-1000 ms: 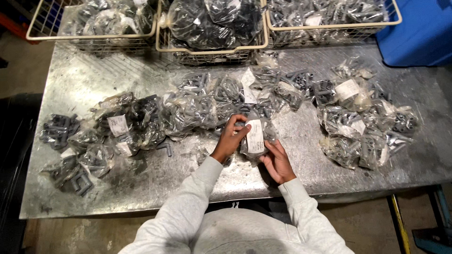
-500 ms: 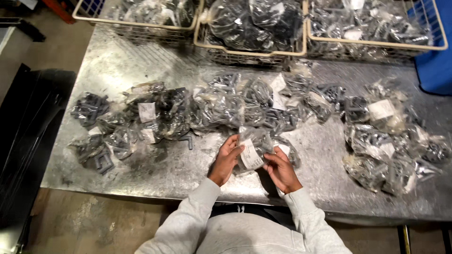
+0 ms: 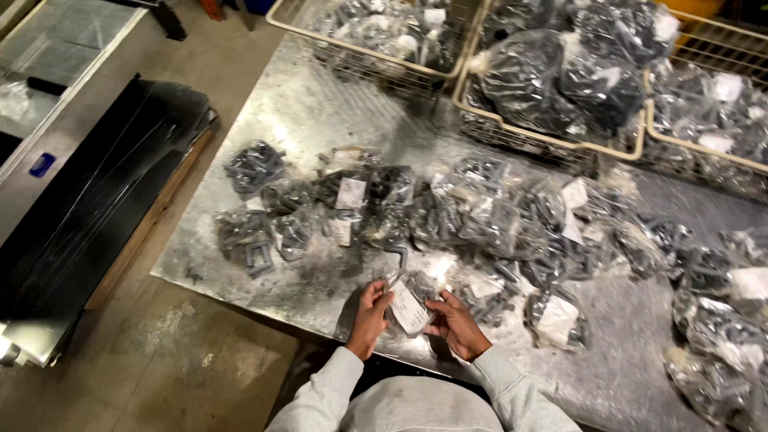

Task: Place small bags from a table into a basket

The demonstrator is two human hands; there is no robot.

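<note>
Left hand (image 3: 370, 314) and right hand (image 3: 454, 322), fingers curled, together pinch a small clear bag of dark parts (image 3: 410, 302) by its two sides, its white label facing up. The bag is held just above the near edge of the metal tabletop (image 3: 320, 112), about midway along it. Beyond the hands, many similar clear bags of dark parts (image 3: 488, 212) lie in a loose band across the middle of the tabletop, several showing white labels. One labelled bag (image 3: 556, 320) lies just right of the right hand, near the same edge. A smaller cluster of bags (image 3: 256, 204) sits toward the left edge. Along the far edge stand three wire baskets (image 3: 552, 140) side by side, each filled with more bags. Grey sleeves (image 3: 324, 396) cover both forearms.
</note>
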